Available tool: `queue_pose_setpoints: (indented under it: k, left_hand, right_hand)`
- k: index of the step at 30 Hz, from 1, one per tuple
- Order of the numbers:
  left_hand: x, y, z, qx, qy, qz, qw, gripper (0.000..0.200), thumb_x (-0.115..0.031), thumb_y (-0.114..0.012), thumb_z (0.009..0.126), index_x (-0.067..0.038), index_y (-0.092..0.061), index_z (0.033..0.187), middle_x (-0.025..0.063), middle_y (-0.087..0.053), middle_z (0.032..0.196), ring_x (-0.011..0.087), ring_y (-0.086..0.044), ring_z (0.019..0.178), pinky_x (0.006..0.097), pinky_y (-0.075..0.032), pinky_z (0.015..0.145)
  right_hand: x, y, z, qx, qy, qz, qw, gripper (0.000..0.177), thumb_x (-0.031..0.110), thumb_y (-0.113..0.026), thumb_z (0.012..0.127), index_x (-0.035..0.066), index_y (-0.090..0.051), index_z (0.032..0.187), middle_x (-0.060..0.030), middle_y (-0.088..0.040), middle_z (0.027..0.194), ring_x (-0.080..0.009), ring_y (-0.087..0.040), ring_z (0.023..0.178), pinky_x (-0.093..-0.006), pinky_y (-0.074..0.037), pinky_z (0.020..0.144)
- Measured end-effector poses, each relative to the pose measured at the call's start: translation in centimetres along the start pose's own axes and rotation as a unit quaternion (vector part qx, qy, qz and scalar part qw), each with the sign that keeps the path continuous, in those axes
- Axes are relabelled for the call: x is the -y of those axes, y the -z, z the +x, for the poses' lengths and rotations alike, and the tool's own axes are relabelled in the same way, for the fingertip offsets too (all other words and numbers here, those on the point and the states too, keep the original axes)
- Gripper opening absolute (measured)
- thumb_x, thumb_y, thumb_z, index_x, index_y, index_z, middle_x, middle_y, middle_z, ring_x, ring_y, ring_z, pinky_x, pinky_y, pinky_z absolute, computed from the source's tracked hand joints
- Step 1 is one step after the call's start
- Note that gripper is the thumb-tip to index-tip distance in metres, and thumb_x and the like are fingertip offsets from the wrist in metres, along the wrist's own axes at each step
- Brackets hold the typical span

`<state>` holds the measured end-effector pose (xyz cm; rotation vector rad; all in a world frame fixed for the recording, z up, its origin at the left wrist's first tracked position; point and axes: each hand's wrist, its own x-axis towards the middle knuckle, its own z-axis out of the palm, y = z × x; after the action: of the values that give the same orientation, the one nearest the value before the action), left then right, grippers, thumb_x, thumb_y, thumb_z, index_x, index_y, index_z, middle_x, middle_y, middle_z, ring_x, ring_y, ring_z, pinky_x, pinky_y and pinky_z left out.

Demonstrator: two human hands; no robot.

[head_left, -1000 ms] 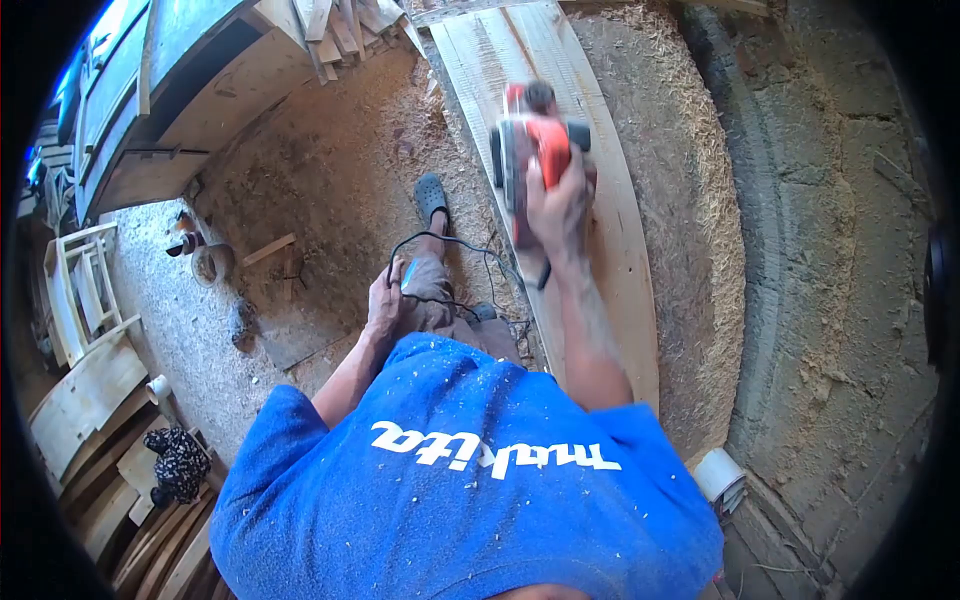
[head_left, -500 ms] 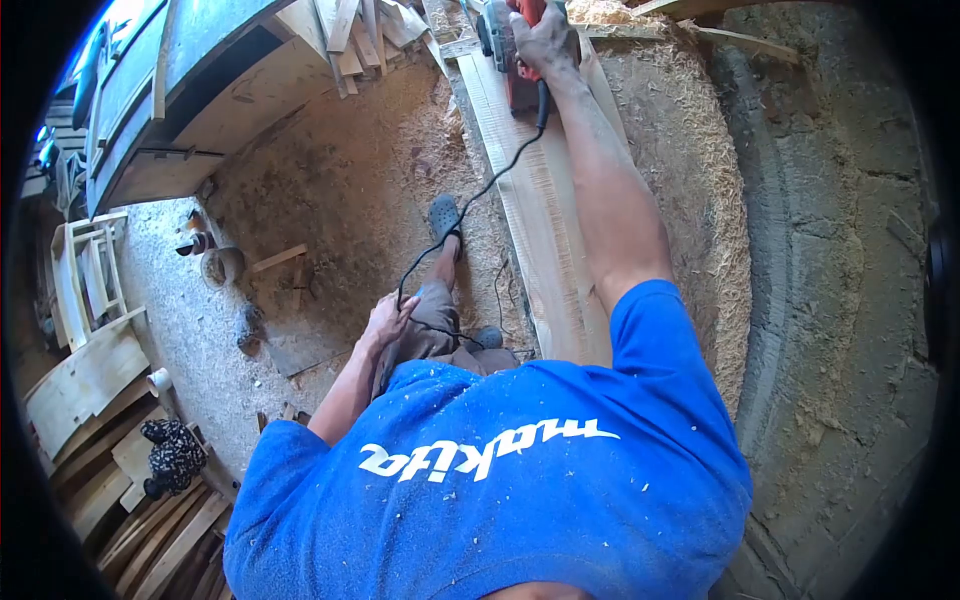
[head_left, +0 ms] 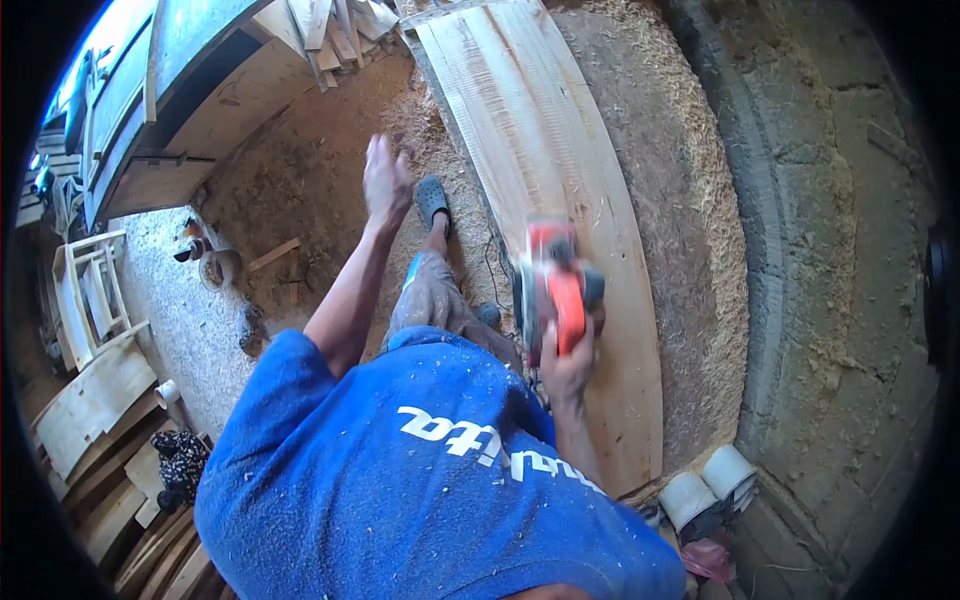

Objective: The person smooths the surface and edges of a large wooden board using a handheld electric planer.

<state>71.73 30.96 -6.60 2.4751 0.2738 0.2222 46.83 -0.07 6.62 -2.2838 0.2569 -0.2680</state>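
A red and grey power planer [head_left: 565,290], slightly blurred, rests on the near half of a long pale board [head_left: 540,130]. My right hand [head_left: 570,365] is wrapped round its rear handle. Raised in the air to the left of the board, my left hand [head_left: 386,182] has its fingers apart and holds nothing. Part of a black cord [head_left: 495,262] shows beside the board's left edge.
Wood shavings [head_left: 715,200] line the board's right side. Offcuts [head_left: 330,35] lie at the top, near a large bench [head_left: 215,60]. White cylinders [head_left: 688,498] stand by the board's near end. Curved planks [head_left: 110,510] are stacked at lower left.
The planer and my right hand have come from the board's far end to its near half. My left hand has let go of the cord and risen forward. My body has turned.
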Motion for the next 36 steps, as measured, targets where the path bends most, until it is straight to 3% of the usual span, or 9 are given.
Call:
queue_pose_setpoints:
  k: [7, 11, 13, 17, 26, 29, 33, 35, 36]
  left_hand:
    - [-9.7, -9.1, 12.7, -0.115, -0.121, 0.018, 0.986, 0.06, -0.029, -0.047, 0.103, 0.004, -0.041, 0.153, 0.0275, -0.033, 0.164, 0.0427, -0.026, 0.155, 0.0533, -0.022, 0.126]
    - [-8.0, -11.9, 14.4, -0.159, -0.124, 0.035, 0.979, 0.063, -0.03, -0.052, 0.1, 0.003, -0.042, 0.153, 0.0247, -0.034, 0.164, 0.0432, -0.026, 0.154, 0.0562, -0.022, 0.125]
    - [-8.7, -11.2, 14.1, -0.159, -0.121, 0.04, 0.979, 0.061, -0.027, -0.051, 0.099, 0.003, -0.044, 0.152, 0.0232, -0.036, 0.164, 0.0428, -0.027, 0.154, 0.056, -0.023, 0.124]
    - [-9.4, -10.4, 13.5, -0.147, -0.1, -0.005, 0.984, 0.056, -0.023, -0.047, 0.102, 0.003, -0.045, 0.152, 0.0227, -0.037, 0.163, 0.0407, -0.028, 0.154, 0.0527, -0.022, 0.125]
    - [-10.2, -9.1, 13.1, -0.14, -0.087, -0.061, 0.984, 0.051, -0.02, -0.043, 0.106, 0.005, -0.046, 0.151, 0.024, -0.04, 0.161, 0.038, -0.028, 0.155, 0.0482, -0.019, 0.127]
    - [-10.2, -9.0, 13.0, -0.143, -0.085, -0.073, 0.983, 0.051, -0.021, -0.042, 0.107, 0.003, -0.046, 0.152, 0.0223, -0.039, 0.162, 0.037, -0.027, 0.156, 0.0484, -0.019, 0.127]
    - [-10.1, -9.1, 12.9, -0.125, -0.07, -0.083, 0.986, 0.051, -0.023, -0.042, 0.108, 0.001, -0.045, 0.153, 0.02, -0.038, 0.163, 0.0352, -0.026, 0.156, 0.0486, -0.019, 0.127]
    - [-10.0, -9.1, 13.0, -0.129, -0.071, -0.087, 0.985, 0.051, -0.024, -0.041, 0.108, -0.001, -0.045, 0.154, 0.0183, -0.037, 0.164, 0.0336, -0.025, 0.157, 0.0488, -0.018, 0.127]
    - [-10.0, -9.2, 13.1, -0.133, -0.077, -0.091, 0.984, 0.052, -0.025, -0.04, 0.108, 0.0, -0.045, 0.153, 0.0185, -0.037, 0.164, 0.0336, -0.026, 0.157, 0.0483, -0.017, 0.127]
  right_hand:
    - [-2.0, 5.6, -10.0, 0.03, -0.127, -0.057, 0.99, 0.043, 0.02, -0.074, 0.09, 0.0, -0.061, 0.126, -0.0219, -0.07, 0.104, -0.04, -0.072, 0.096, -0.0458, -0.056, 0.082]
    - [-0.5, 1.0, 0.2, 0.011, -0.096, 0.047, 0.994, 0.043, 0.016, -0.072, 0.09, 0.001, -0.06, 0.128, -0.0216, -0.07, 0.104, -0.0415, -0.071, 0.095, -0.0477, -0.055, 0.083]
    - [0.5, -1.3, 7.5, -0.014, 0.033, -0.01, 0.999, 0.044, 0.014, -0.071, 0.089, 0.0, -0.059, 0.129, -0.0215, -0.07, 0.104, -0.0418, -0.07, 0.097, -0.0489, -0.054, 0.086]
    - [3.9, -6.7, 21.6, 0.005, 0.041, 0.117, 0.992, 0.042, 0.015, -0.067, 0.09, 0.001, -0.06, 0.129, -0.0233, -0.07, 0.106, -0.0425, -0.069, 0.098, -0.0493, -0.053, 0.088]
    - [6.5, -18.8, 43.5, -0.05, 0.158, 0.101, 0.981, 0.031, 0.019, -0.069, 0.085, 0.01, -0.07, 0.115, -0.0183, -0.073, 0.1, -0.0383, -0.073, 0.09, -0.0496, -0.058, 0.082]
    - [9.5, -20.2, 47.9, -0.003, 0.087, 0.006, 0.996, 0.055, 0.043, -0.07, 0.091, 0.007, -0.055, 0.129, -0.0295, -0.071, 0.102, -0.0509, -0.069, 0.096, -0.0565, -0.055, 0.083]
    - [10.0, -20.6, 48.6, -0.071, 0.14, 0.016, 0.987, 0.046, 0.04, -0.069, 0.091, 0.007, -0.06, 0.121, -0.029, -0.069, 0.107, -0.0492, -0.068, 0.101, -0.0548, -0.055, 0.084]
    - [9.7, -18.4, 46.4, 0.018, 0.104, 0.027, 0.994, 0.039, 0.034, -0.068, 0.09, 0.01, -0.061, 0.12, -0.0276, -0.069, 0.104, -0.0481, -0.069, 0.099, -0.0543, -0.056, 0.082]
    - [7.5, -18.8, 44.6, -0.059, 0.235, 0.053, 0.969, 0.035, 0.027, -0.068, 0.088, 0.011, -0.062, 0.118, -0.0268, -0.07, 0.1, -0.0475, -0.07, 0.095, -0.0537, -0.056, 0.08]
